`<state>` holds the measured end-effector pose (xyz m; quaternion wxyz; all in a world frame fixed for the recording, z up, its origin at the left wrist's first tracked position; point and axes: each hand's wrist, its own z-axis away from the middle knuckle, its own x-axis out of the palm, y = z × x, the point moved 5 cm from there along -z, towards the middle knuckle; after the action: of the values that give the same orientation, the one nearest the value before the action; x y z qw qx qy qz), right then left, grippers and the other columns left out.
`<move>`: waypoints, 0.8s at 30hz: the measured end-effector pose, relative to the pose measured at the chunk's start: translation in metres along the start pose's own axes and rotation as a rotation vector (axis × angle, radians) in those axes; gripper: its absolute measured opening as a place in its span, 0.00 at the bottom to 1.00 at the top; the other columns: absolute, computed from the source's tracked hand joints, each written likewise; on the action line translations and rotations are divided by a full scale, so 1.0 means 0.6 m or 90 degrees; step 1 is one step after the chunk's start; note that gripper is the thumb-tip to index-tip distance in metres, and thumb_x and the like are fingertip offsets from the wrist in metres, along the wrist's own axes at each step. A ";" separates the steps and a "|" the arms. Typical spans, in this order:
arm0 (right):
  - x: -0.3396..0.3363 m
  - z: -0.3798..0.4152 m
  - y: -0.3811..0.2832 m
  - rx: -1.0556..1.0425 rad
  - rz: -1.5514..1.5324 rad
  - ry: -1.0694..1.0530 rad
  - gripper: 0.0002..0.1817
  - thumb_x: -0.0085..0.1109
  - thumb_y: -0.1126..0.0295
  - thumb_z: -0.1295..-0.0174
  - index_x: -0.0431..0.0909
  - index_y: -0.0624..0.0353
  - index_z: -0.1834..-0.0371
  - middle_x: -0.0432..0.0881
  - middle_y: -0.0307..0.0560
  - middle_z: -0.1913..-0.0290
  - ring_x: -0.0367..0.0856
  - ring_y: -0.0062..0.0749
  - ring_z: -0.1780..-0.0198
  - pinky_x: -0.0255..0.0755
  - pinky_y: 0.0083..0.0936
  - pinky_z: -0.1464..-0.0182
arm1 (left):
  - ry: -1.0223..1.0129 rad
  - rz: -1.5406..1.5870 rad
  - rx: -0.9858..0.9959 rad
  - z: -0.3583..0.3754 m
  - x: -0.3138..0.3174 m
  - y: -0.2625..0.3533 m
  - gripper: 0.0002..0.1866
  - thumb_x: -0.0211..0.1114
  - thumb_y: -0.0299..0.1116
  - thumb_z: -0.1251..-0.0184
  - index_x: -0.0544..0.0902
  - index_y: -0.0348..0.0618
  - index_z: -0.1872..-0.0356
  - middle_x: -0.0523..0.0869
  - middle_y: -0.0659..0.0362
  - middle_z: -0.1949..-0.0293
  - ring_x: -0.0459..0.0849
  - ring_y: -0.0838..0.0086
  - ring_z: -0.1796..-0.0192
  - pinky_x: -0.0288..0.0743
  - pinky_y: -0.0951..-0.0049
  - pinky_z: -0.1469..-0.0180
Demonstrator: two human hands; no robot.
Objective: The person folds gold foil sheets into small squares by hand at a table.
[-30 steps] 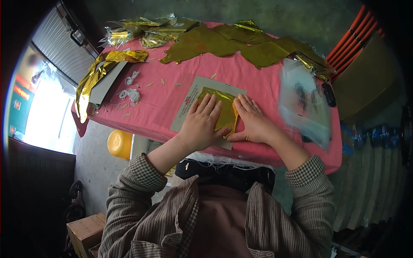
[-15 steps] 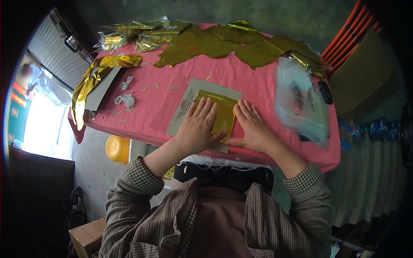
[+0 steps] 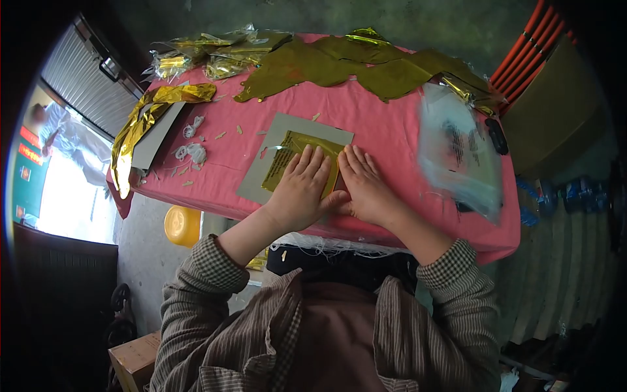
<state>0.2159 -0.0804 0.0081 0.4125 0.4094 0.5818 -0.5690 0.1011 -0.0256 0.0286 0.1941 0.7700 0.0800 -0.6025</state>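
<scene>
On the pink-covered table lies a grey card [image 3: 253,181] with a folded gold foil piece [image 3: 287,142] on it. Dark printed lettering and a small hanger-shaped red-edged slot show along its left side, perhaps on a clear bag. My left hand [image 3: 302,188] rests flat on the foil, fingers stretched out. Beside it, my right hand [image 3: 368,191] lies with straight fingers along the foil's right edge. The thumbs meet or overlap near the lower edge. Both palms hide part of the foil and card.
Flat gold foil shapes [image 3: 385,78] spread along the table's far side, by crinkled clear packets [image 3: 228,55]. Clear printed bags [image 3: 457,144] lie right, near a black object [image 3: 496,136]. White string bundles [image 3: 192,153] sit left. A person [image 3: 62,134] is in the doorway.
The grey card and foil have shifted left and slightly farther from me. My right hand has moved left, closer to my left hand, which stays nearly in place.
</scene>
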 end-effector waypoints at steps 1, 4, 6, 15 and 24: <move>0.001 -0.003 -0.001 0.012 0.009 -0.017 0.54 0.66 0.52 0.52 0.44 0.73 0.31 0.44 0.66 0.29 0.39 0.53 0.26 0.36 0.43 0.27 | 0.004 0.008 -0.002 -0.001 0.001 -0.002 0.37 0.49 0.56 0.34 0.63 0.30 0.37 0.60 0.38 0.34 0.53 0.48 0.29 0.46 0.55 0.30; 0.006 -0.009 -0.006 0.011 0.032 0.010 0.54 0.65 0.49 0.53 0.46 0.74 0.32 0.45 0.69 0.29 0.40 0.54 0.26 0.35 0.43 0.27 | 0.029 0.009 0.011 -0.002 0.005 -0.010 0.36 0.48 0.56 0.34 0.64 0.30 0.38 0.62 0.39 0.35 0.55 0.48 0.30 0.47 0.55 0.30; -0.002 -0.007 -0.012 0.005 0.015 0.003 0.55 0.65 0.48 0.53 0.46 0.73 0.32 0.45 0.69 0.29 0.40 0.54 0.26 0.34 0.43 0.27 | 0.057 0.010 0.045 0.001 0.002 -0.009 0.36 0.48 0.56 0.34 0.65 0.31 0.39 0.65 0.40 0.37 0.57 0.48 0.31 0.48 0.56 0.30; -0.089 0.028 0.059 0.068 -0.327 0.092 0.27 0.65 0.64 0.47 0.72 0.67 0.45 0.70 0.56 0.40 0.69 0.43 0.38 0.63 0.31 0.37 | -0.026 0.075 0.223 0.002 -0.017 -0.022 0.39 0.61 0.58 0.46 0.69 0.39 0.39 0.68 0.49 0.36 0.56 0.54 0.29 0.47 0.55 0.30; -0.076 0.050 0.059 -0.069 -0.015 0.234 0.17 0.65 0.68 0.49 0.78 0.65 0.57 0.77 0.50 0.53 0.74 0.42 0.49 0.68 0.34 0.46 | 0.019 0.043 0.265 -0.012 -0.058 -0.018 0.32 0.67 0.50 0.49 0.74 0.48 0.43 0.73 0.55 0.40 0.59 0.59 0.30 0.51 0.55 0.30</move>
<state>0.2646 -0.1100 0.0393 0.3139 0.4769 0.6820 -0.4571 0.0948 -0.0091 0.0616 0.0498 0.8047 -0.0687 -0.5875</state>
